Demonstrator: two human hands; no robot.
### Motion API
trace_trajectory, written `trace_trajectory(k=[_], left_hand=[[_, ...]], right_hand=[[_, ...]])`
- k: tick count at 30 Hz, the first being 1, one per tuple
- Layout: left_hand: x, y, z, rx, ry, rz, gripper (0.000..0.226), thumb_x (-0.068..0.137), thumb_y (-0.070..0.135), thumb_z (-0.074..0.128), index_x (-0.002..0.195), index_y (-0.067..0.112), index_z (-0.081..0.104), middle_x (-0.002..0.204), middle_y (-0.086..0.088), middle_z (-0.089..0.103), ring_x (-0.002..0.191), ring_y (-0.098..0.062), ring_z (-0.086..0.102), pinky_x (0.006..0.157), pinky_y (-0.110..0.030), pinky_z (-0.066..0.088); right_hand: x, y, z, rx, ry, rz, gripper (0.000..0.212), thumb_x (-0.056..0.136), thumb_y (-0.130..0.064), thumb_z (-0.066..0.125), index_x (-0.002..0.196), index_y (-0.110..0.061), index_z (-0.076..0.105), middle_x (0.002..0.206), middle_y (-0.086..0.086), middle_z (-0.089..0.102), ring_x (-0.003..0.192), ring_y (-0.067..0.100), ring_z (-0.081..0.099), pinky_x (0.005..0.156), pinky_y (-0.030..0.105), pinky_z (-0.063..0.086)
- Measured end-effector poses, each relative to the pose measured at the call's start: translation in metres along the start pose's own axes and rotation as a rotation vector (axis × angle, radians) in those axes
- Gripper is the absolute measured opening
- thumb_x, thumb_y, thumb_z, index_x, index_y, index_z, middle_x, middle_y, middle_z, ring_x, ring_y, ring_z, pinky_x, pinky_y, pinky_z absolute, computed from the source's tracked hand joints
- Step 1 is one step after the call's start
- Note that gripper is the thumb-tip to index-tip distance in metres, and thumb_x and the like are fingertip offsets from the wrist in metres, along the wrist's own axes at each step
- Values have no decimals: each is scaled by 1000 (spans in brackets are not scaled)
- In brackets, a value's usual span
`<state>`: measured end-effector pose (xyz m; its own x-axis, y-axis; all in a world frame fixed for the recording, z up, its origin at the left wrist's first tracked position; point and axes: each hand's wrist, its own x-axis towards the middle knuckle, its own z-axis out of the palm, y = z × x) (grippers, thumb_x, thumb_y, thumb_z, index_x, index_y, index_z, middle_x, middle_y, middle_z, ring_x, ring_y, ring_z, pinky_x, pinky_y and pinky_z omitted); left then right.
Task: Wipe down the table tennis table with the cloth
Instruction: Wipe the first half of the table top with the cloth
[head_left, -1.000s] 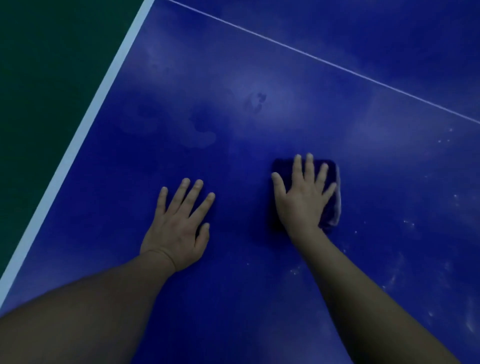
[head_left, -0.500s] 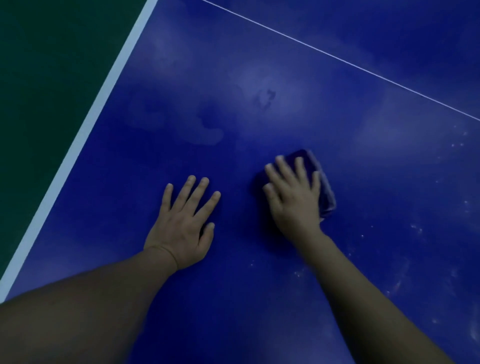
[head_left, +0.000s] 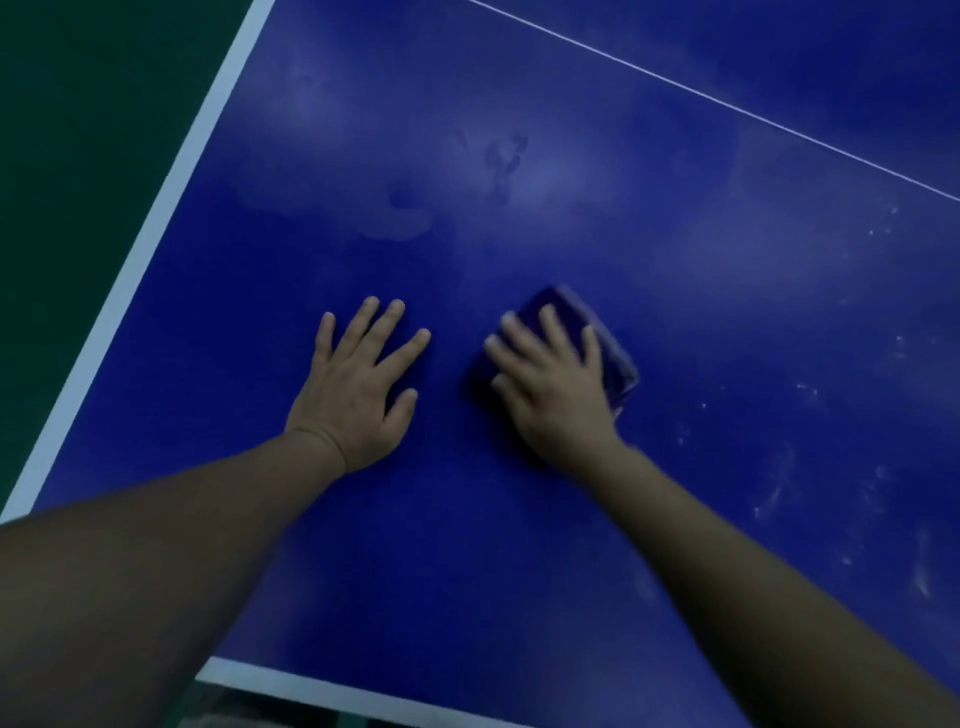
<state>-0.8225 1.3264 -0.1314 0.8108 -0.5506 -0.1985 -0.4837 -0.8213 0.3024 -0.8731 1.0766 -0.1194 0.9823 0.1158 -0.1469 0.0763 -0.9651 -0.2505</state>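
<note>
Mid-wipe, we press the dark, seemingly folded cloth (head_left: 615, 358) flat on the bench (head_left: 675, 249) under our right hand (head_left: 558, 400), fingers (head_left: 551, 325) straight, left hand (head_left: 353, 389) splayed bracing at its 9 o'clock; next calls for sweeping toward dusty specks (head_left: 779, 483) at 3 o'clock.

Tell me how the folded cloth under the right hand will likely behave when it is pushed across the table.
The cloth looks soft and folded flat, so it probably slides easily on the smooth table under the flat right hand. Lifted, it would likely flop and unfold.
</note>
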Motion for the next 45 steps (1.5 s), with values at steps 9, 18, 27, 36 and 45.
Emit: trace_trajectory(k=[9,18,27,36,45], left_hand=[[-30,3,0,74,-101,30,72,95,54,14,160,24,19,169,-4,0,154,-22,-12,123,-54,-7],[-178,35,53,105,-5,-119,65,98,46,27,157,18,30,166,-10,18,154,-31,11,119,-64,10],[-177,36,50,89,8,-106,66,97,49,24,156,21,31,166,-9,19,155,-30,7,121,-61,4],[-181,34,52,-31,92,-44,64,96,48,25,151,21,42,165,-12,23,154,-30,9,121,-61,-2],[-181,38,52,185,-21,153,67,97,57,7,158,33,23,168,-3,13,155,-26,3,122,-56,2]], right_hand=[[-111,45,-7,-116,-164,-331,49,101,-49,35,147,-37,48,160,-10,32,151,34,23,117,69,15],[-146,-82,47,-29,-53,-152,48,104,-49,34,149,-36,42,163,-10,30,154,30,14,119,66,7],[-156,-13,17,34,-53,168,47,105,-46,38,151,-36,42,164,-11,26,156,29,8,118,70,5],[-253,-135,73,-34,-100,-134,48,104,-50,34,149,-38,45,163,-10,32,153,33,19,119,66,10],[-218,-92,54,-2,-66,250,52,104,-55,31,154,-42,31,168,-12,15,156,28,-1,118,65,-5]])
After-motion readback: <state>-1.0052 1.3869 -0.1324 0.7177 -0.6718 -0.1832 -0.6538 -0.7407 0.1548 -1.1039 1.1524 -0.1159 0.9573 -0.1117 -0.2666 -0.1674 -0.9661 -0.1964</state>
